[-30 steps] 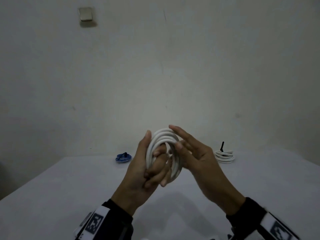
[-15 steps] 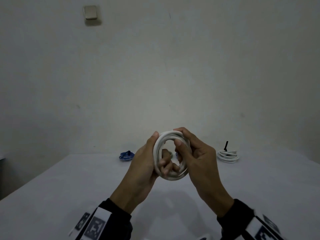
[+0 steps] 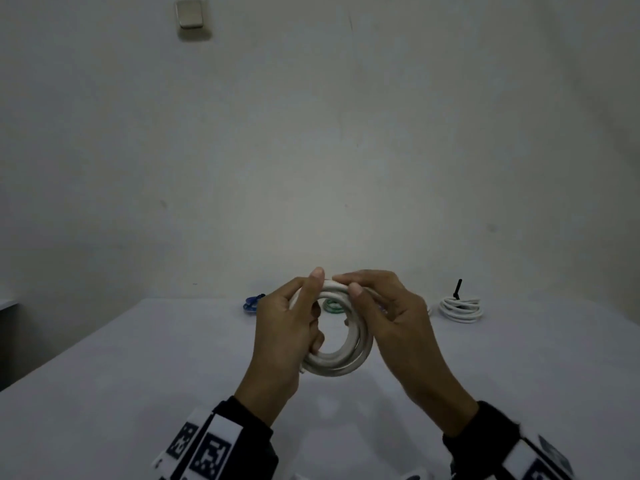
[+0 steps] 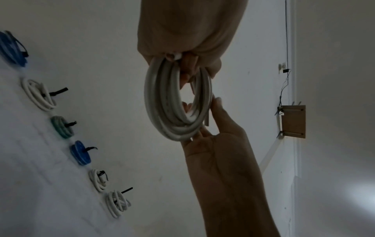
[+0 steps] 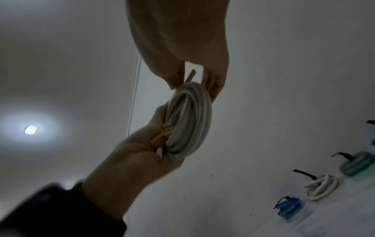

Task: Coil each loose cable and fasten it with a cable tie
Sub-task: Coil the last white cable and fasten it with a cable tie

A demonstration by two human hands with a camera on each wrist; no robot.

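White coil (image 3: 341,355) held upright between both hands, above the desk (image 3: 138,375).
We noted its ring facing us; our left hand (image 3: 284,327) gripped the left arc, our right hand (image 3: 394,317) pinched the top; no loose tie seen within reach.

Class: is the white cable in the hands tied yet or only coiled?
Only coiled: white cable shows no tie; left hand and right hand hold its loops.

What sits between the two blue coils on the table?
A white coil and a green coil lie there, side by side, each bound with a black tie. The left wrist view shows the whole row.
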